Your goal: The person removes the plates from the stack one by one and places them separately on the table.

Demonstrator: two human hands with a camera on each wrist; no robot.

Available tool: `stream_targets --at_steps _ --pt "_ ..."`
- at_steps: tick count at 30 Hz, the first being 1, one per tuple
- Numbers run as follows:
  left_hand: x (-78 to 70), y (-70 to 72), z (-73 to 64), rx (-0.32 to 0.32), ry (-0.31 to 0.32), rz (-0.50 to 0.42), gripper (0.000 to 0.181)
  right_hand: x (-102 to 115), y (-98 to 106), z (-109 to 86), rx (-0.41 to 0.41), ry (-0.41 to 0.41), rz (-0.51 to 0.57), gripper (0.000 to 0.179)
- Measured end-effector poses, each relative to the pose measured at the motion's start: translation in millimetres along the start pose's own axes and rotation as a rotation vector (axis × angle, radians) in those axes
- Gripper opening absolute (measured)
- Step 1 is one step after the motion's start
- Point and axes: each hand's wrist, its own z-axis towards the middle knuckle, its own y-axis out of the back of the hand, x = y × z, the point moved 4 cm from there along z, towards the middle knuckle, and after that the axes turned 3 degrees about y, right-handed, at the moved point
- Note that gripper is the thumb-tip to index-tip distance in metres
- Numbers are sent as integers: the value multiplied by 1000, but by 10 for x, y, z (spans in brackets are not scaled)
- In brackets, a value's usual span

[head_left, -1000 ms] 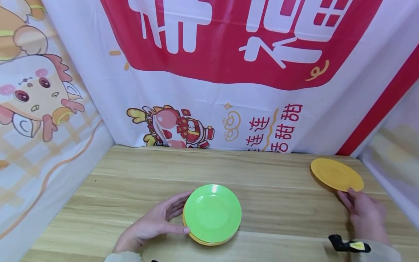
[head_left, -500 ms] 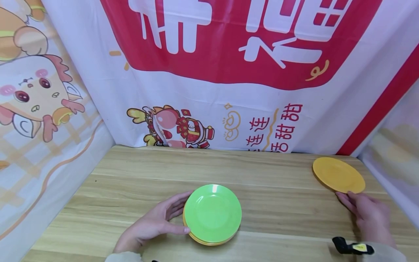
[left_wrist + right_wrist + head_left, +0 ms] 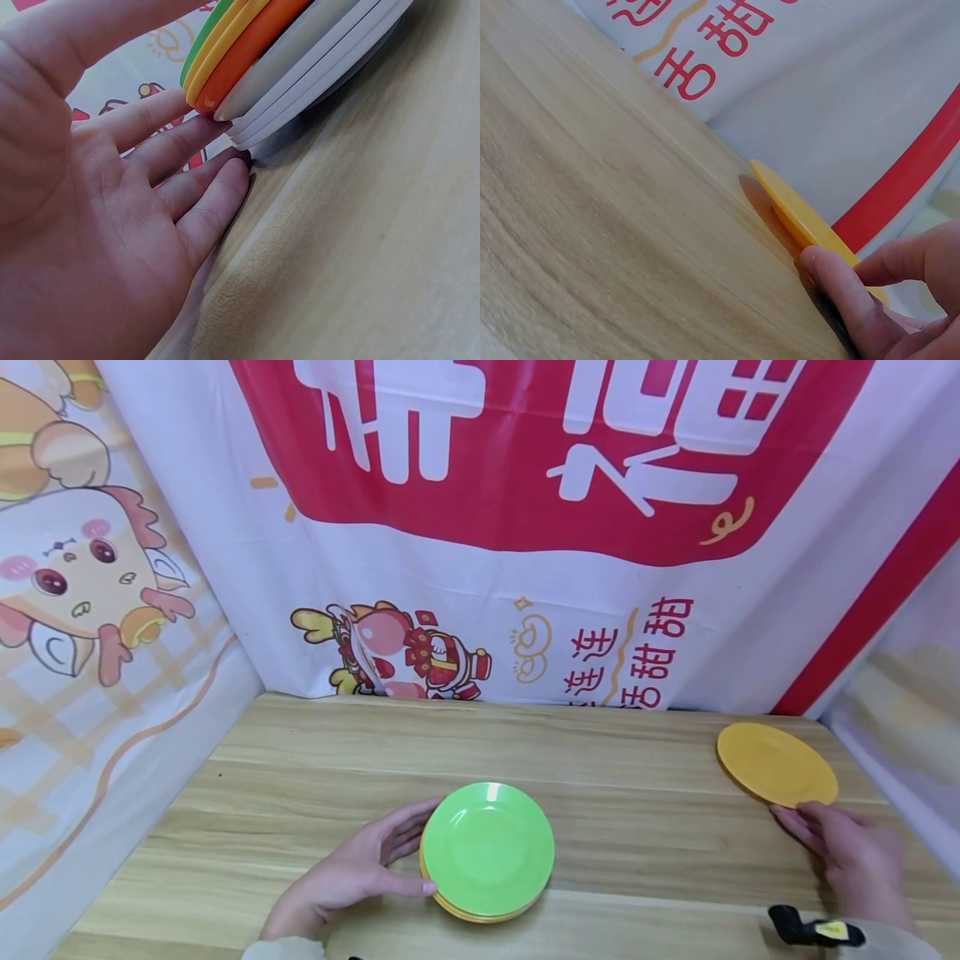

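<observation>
A stack of plates (image 3: 247,64) stands on the table at front centre. A green plate (image 3: 489,849) tops it, and the left wrist view shows yellow, orange and whitish rims beneath. My left hand (image 3: 363,868) lies along the stack's left side, fingers extended, fingertips at the rims and thumb at the near edge. At the far right, my right hand (image 3: 851,843) pinches the near edge of a yellow plate (image 3: 776,764) between thumb and fingers. In the right wrist view this plate (image 3: 799,206) tilts close over the table, its shadow beneath it.
The wooden table (image 3: 615,802) meets a white and red printed cloth (image 3: 517,568) at the back. More cloth hangs along the left and right sides. A black strap piece (image 3: 813,931) sits at my right wrist.
My right hand has moved slightly right and toward me, and the yellow plate has shifted slightly right with it. My left hand and the stack have stayed in place.
</observation>
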Motion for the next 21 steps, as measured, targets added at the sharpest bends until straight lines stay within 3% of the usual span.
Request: stream_targets --at_steps 11,16,21 --pt "0 5 10 -7 23 -4 92 -2 64 -15 -27 39 -46 33" --pt "-1 4 7 -5 19 -2 92 -4 74 -18 -36 41 -57 47" --pt "-5 0 1 -5 17 -6 92 5 81 -89 -47 70 -71 43"
